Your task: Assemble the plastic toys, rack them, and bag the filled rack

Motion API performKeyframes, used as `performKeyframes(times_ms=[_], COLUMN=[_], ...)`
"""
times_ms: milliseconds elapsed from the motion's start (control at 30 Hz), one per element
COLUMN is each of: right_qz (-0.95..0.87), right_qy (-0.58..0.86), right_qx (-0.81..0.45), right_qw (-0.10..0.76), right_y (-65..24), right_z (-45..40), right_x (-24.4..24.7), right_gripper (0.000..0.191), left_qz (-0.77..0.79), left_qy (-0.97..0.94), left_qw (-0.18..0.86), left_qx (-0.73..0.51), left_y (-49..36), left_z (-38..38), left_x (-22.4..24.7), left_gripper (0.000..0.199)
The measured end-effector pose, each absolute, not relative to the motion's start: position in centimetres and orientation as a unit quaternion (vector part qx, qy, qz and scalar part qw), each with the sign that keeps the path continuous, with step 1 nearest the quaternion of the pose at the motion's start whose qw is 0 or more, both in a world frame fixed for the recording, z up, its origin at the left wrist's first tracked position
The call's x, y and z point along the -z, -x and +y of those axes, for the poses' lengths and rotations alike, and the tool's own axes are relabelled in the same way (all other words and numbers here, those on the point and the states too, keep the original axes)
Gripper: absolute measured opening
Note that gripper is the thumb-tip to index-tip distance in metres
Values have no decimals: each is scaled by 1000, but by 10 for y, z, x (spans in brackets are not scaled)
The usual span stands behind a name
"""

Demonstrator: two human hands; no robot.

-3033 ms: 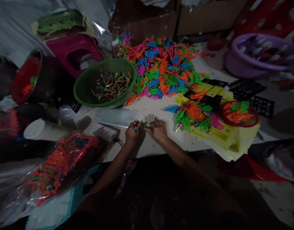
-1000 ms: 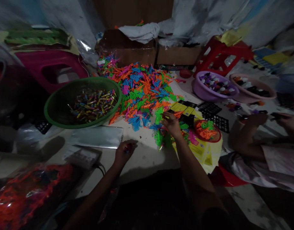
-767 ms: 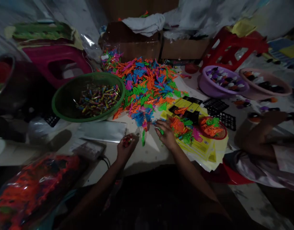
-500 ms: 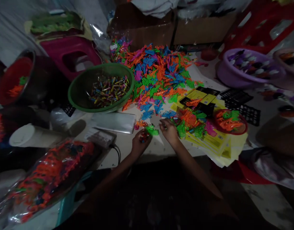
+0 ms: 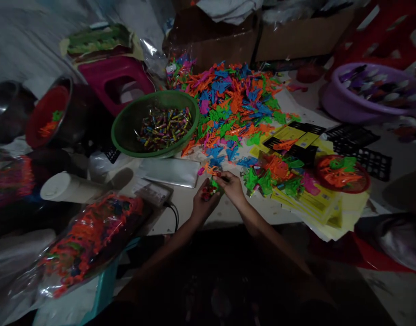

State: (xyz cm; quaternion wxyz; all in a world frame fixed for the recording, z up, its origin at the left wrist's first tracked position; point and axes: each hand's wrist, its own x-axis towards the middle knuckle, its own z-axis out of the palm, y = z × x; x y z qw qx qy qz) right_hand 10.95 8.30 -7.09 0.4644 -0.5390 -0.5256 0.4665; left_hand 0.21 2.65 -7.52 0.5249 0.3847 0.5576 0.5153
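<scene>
My left hand (image 5: pixel 203 203) and my right hand (image 5: pixel 232 186) meet over a white work surface (image 5: pixel 208 213). The left hand cups several small colourful pieces. Between the fingers of both hands sits a small green plastic piece (image 5: pixel 213 184). Just beyond the hands lies a big heap of orange, blue, green and pink plastic pieces (image 5: pixel 230 106). A smaller heap of the same pieces (image 5: pixel 274 174) lies right of my right hand on yellow cards (image 5: pixel 308 199).
A green bowl (image 5: pixel 126 136) holds small colourful sticks. A clear bag (image 5: pixel 170 171) lies near it. A red dish (image 5: pixel 341 174), black grids (image 5: pixel 357 145), a purple basin (image 5: pixel 333 106), a pink stool (image 5: pixel 112 81) and a bag of orange pieces (image 5: pixel 88 237) surround the spot.
My right hand went out to the small heap on the right, took a green piece and came back to the left hand. The camera view swung right, then back down.
</scene>
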Motion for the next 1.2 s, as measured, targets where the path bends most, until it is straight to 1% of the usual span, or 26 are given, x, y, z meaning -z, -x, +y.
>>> performKeyframes(times_ms=[67, 133, 200, 333, 400, 500, 567, 600, 700, 733, 800, 833, 867, 900, 933, 1000, 1033, 1067, 1133, 1200], right_qz=[-471, -439, -420, -390, -377, -348, -327, -321, -321, -319, -331, -355, -391, -441, -489, -547, -588, -596, -578, -548], right_qy=[517, 507, 506, 505, 526, 604, 673, 711, 821, 837, 845, 833, 816, 786, 737, 669, 596, 547, 481, 472], right_qx=[-517, -532, -528, -510, -466, -327, -229, -183, -63, -32, 21, 14, -10, -67, -172, -281, -379, -440, -516, -542], right_qw=[494, 516, 537, 576, 604, 637, 623, 598, 468, 443, 419, 423, 426, 427, 434, 418, 394, 391, 409, 428], right_y=[-113, -119, -128, -164, -192, -250, -294, -314, -358, -363, -356, -344, -327, -307, -284, -236, -215, -196, -173, -166], right_z=[71, 62, 55, 48, 50, 58, 63, 64, 63, 62, 59, 56, 51, 46, 39, 23, 15, 8, 0, -2], right_x=[64, 57, 53, 51, 50, 45, 39, 35, 24, 21, 15, 14, 13, 13, 15, 22, 27, 33, 43, 47], right_gripper=[23, 24, 25, 27, 27, 30, 30, 29, 24, 27, 40, 43, 40, 33, 31, 31, 29, 29, 29, 29], left_qz=[548, 557, 562, 531, 527, 516, 485, 468, 443, 441, 436, 432, 428, 425, 422, 419, 417, 417, 417, 425], left_qy=[-433, -467, -477, -475, -461, -387, -323, -301, -278, -275, -265, -261, -259, -261, -264, -276, -282, -288, -296, -295], left_qw=[510, 482, 478, 538, 568, 648, 710, 733, 766, 771, 777, 779, 780, 780, 780, 776, 774, 771, 761, 746], left_qx=[-502, -490, -478, -451, -433, -405, -395, -391, -373, -369, -368, -371, -376, -379, -380, -382, -384, -387, -398, -420], left_y=[-8, -13, -13, -2, 4, 6, 3, 0, -10, -13, -20, -23, -26, -28, -31, -35, -35, -36, -34, -29], left_z=[31, 33, 32, 26, 22, 15, 11, 9, 5, 3, 2, 2, 2, 1, 1, 0, -1, -1, -2, -3], left_x=[76, 75, 70, 49, 41, 40, 42, 44, 44, 42, 39, 37, 35, 32, 30, 26, 25, 24, 25, 28], left_gripper=[35, 23, 20, 20, 20, 24, 28, 29, 29, 30, 32, 33, 33, 33, 34, 36, 37, 37, 36, 33])
